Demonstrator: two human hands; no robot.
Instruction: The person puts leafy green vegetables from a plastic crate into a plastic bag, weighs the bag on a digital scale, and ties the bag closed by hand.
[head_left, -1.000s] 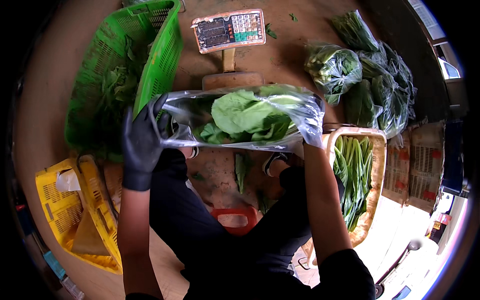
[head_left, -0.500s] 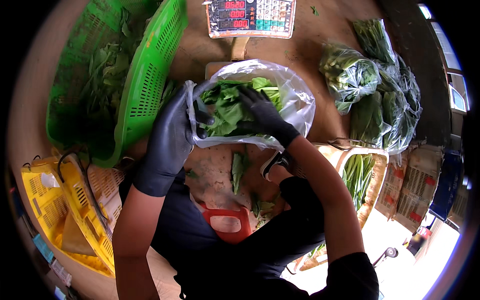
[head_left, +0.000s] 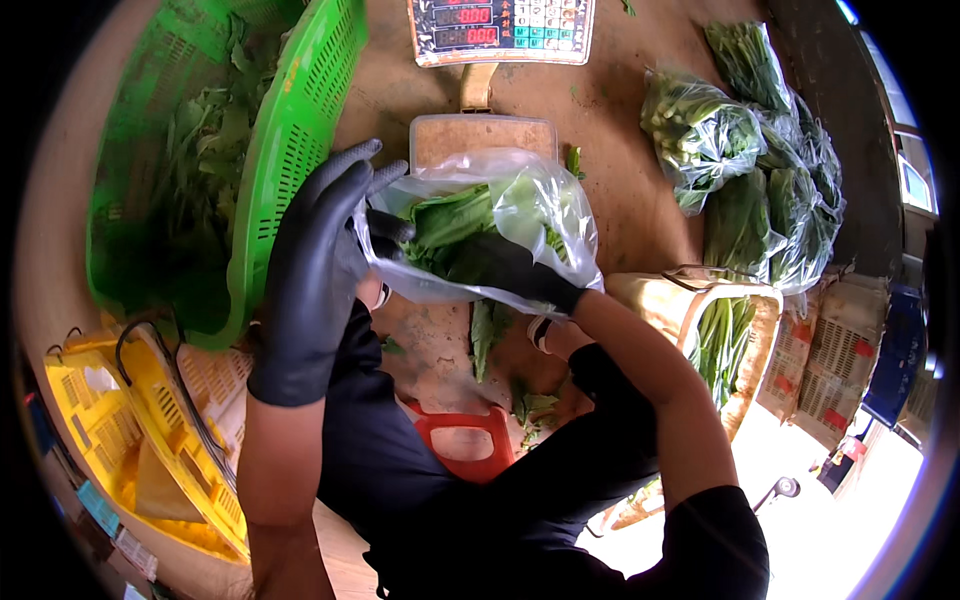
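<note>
A clear plastic bag with leafy greens inside is in front of me, over the near side of the scale's platform. My left hand, in a black rubber glove, holds the bag's left rim, with some fingers inside the mouth and others outside it. From the right, my right hand, in a black glove too, reaches into the bag against the greens. Its fingers are hidden among leaves and plastic.
A scale with a platform stands ahead. At left are a green crate holding leaves and a yellow crate. Bagged vegetables lie at right, above a basket of green stalks. A red stool is below.
The bag has come nearer to me, baring the scale's platform. My right hand has gone deeper into it, pushing among the greens. My left hand has shifted left with its upper fingers outside the rim.
</note>
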